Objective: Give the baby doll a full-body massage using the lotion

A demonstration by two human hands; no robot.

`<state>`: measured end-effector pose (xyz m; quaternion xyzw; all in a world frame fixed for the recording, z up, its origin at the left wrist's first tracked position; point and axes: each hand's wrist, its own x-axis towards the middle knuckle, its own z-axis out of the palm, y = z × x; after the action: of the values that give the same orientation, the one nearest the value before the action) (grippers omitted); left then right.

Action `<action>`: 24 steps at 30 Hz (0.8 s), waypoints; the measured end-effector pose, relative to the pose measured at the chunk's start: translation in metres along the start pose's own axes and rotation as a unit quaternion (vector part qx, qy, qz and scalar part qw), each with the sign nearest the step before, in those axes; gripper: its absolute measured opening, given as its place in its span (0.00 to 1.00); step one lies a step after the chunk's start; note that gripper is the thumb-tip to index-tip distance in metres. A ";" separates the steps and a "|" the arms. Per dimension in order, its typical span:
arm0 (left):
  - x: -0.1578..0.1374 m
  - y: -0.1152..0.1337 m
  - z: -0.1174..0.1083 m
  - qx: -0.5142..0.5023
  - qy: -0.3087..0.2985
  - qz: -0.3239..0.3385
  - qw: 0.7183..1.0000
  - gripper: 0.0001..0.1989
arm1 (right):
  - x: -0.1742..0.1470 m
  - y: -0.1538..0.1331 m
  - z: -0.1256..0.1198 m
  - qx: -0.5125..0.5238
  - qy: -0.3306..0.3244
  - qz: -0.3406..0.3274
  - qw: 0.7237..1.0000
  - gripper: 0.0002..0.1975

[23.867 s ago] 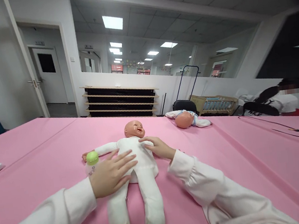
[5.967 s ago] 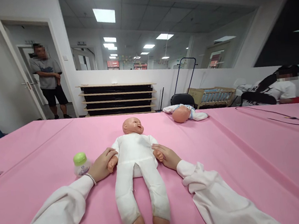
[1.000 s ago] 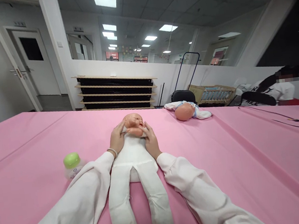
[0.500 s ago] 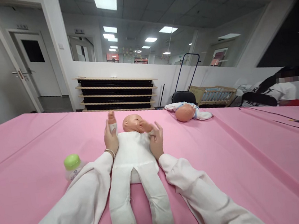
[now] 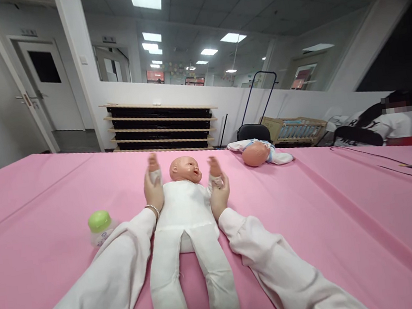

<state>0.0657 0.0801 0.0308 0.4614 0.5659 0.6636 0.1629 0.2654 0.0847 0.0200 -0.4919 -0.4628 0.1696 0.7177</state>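
A baby doll (image 5: 186,207) with a white cloth body lies on its back on the pink table cover (image 5: 67,277), its head at the far end and turned to the right. My left hand (image 5: 154,192) is closed around the doll's arm on the left. On the other side, my right hand (image 5: 220,195) grips the doll's other arm near the wrist. Both of the doll's small hands stick up above my fingers. Beside my left forearm stands a baby bottle (image 5: 101,228) with a green cap, partly hidden by the sleeve.
Another doll (image 5: 256,153) in white and blue clothes lies at the table's far edge. Black cables (image 5: 390,157) run over the right side. Beyond the table are a black chair (image 5: 252,132), stacked slatted boards (image 5: 161,125), a wooden crib (image 5: 295,131) and a seated person (image 5: 393,121).
My right hand has moved the doll's arm outward from across its face, so the face now shows. My left hand has stayed nearly still on the other arm.
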 end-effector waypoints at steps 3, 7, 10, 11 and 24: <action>0.006 -0.013 -0.005 -0.013 0.116 -0.157 0.981 0.28 | 0.013 0.016 -0.004 0.000 0.138 0.154 0.978 0.29; 0.008 -0.012 -0.007 -0.022 0.121 -0.131 0.984 0.29 | 0.013 0.010 -0.007 -0.001 0.123 0.115 0.986 0.29; 0.005 0.005 -0.006 -0.031 0.036 -0.007 0.999 0.27 | 0.000 -0.010 -0.006 -0.020 -0.035 -0.085 0.996 0.24; 0.003 0.012 -0.005 -0.029 -0.012 0.051 0.998 0.26 | -0.005 -0.016 -0.005 -0.028 -0.107 -0.159 0.981 0.22; 0.000 0.008 0.000 0.025 -0.123 0.148 0.981 0.24 | -0.008 -0.007 -0.002 -0.038 -0.135 -0.157 0.978 0.19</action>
<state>0.0681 0.0777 0.0376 0.6219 0.4833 0.6045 0.1196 0.2617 0.0746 0.0215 -0.4125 -0.6329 0.1014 0.6473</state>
